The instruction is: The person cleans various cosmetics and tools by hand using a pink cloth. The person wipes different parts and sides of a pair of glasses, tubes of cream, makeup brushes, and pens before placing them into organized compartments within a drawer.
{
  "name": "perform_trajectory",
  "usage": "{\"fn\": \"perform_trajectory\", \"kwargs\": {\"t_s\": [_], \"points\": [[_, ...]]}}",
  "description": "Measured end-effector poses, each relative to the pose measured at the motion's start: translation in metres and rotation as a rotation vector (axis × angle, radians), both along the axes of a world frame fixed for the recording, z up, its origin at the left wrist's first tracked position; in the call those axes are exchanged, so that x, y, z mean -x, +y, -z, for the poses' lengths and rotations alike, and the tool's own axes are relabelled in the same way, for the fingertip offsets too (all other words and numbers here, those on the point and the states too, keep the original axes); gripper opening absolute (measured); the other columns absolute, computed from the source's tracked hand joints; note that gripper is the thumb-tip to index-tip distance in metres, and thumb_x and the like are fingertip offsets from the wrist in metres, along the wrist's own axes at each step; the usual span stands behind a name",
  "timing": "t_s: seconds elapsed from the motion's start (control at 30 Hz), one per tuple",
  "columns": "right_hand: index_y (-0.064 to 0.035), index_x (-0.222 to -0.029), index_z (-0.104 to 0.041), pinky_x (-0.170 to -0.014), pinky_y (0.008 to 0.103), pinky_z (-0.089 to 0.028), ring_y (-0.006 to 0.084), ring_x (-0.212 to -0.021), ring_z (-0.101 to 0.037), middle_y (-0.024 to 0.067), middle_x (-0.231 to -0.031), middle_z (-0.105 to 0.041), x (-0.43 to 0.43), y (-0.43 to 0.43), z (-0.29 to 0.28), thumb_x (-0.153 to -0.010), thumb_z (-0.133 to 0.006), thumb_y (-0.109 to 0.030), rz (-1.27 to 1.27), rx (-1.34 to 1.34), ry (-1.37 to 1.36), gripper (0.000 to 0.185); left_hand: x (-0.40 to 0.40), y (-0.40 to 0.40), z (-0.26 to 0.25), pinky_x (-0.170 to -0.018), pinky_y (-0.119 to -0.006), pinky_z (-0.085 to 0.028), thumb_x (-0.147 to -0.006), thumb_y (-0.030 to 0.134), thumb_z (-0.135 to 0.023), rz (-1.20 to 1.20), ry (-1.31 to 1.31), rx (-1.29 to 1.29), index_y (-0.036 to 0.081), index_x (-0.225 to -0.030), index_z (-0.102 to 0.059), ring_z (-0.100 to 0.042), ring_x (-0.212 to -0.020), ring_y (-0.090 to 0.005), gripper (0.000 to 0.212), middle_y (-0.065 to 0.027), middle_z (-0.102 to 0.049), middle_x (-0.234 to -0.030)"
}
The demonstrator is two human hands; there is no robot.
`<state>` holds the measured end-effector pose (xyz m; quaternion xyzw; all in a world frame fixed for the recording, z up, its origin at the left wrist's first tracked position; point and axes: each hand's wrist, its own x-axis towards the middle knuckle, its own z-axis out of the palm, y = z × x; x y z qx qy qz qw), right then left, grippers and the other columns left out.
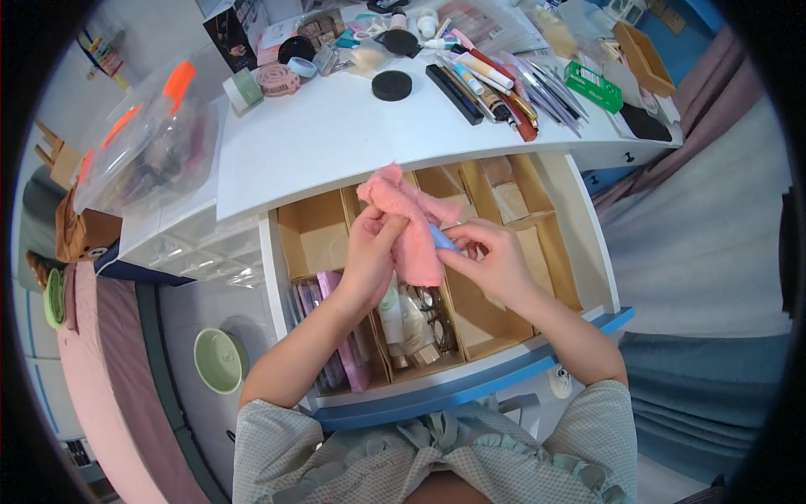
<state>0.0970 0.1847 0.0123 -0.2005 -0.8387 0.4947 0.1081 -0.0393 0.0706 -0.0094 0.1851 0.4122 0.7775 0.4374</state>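
Above an open drawer (pixel 371 412) my left hand (pixel 371 252) grips a pink fluffy cloth (pixel 417 252). To its right, my right hand (pixel 482 255) pinches a small light-blue object (pixel 443 239), partly covered by the cloth; its kind cannot be told. Cardboard compartments divide the drawer. Below my left hand, one holds purple flat cases (pixel 343 340) standing on edge. Beside them, another compartment contains a white tube (pixel 391 315) and dark-framed glasses (pixel 441 318). A clear packet (pixel 504 189) lies in a compartment at the back right.
On the white desktop (pixel 315 138) are a round black lid (pixel 391 85), many pens and cosmetic pencils (pixel 497 88) and a green box (pixel 593 87). A clear bin with orange handles (pixel 151 145) stands at the left. A green basin (pixel 220 360) rests on the floor.
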Motion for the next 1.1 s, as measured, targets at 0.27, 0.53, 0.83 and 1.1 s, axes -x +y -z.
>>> {"fn": "perform_trajectory", "kwargs": {"t_s": [0.27,0.53,0.83,1.1], "points": [[-0.0032,-0.085,-0.061,-0.058,0.0176,-0.034,0.0024,-0.064,-0.044,-0.0049,-0.072,-0.053,-0.001,0.005,0.018,-0.082,-0.055,-0.024,-0.159,1.073,-0.005,0.022,-0.002,-0.002,-0.007,-0.081,-0.030,-0.043,-0.088,0.021,-0.042,0.129,-0.275,-0.030,0.004,-0.108,-0.044,-0.053,-0.091,-0.0153,0.027,-0.0067,-0.053,-0.101],[0.0002,-0.087,-0.060,-0.052,0.0188,-0.034,0.0021,-0.060,-0.042,-0.0038,-0.070,-0.052,0.006,-0.005,0.014,-0.078,-0.060,-0.017,0.043,0.807,0.143,0.019,0.003,-0.004,-0.003,-0.089,-0.032,-0.039,-0.089,0.028,-0.038,0.282,-0.418,-0.067,0.005,-0.116,-0.038,-0.048,-0.102,-0.0171,0.036,-0.0066,-0.047,-0.111],[0.0002,-0.083,-0.062,-0.052,0.0195,-0.038,0.0068,-0.060,-0.048,0.0030,-0.077,-0.056,0.006,-0.001,0.003,-0.064,-0.069,-0.006,0.097,-0.025,0.301,0.021,0.008,-0.008,-0.002,-0.090,-0.034,-0.037,-0.087,0.025,-0.040,0.396,-0.354,-0.112,0.003,-0.115,-0.039,-0.048,-0.102,-0.0189,0.035,-0.0077,-0.047,-0.112],[0.0017,-0.084,-0.061,-0.053,0.0191,-0.040,0.0055,-0.060,-0.050,0.0023,-0.073,-0.057,0.007,-0.006,0.028,-0.066,-0.068,-0.007,0.103,0.328,0.318,0.021,-0.006,0.000,-0.007,-0.089,-0.032,-0.038,-0.088,0.025,-0.040,0.267,-0.345,-0.047,0.005,-0.116,-0.038,-0.049,-0.100,-0.0160,0.035,-0.0060,-0.048,-0.110]]}}
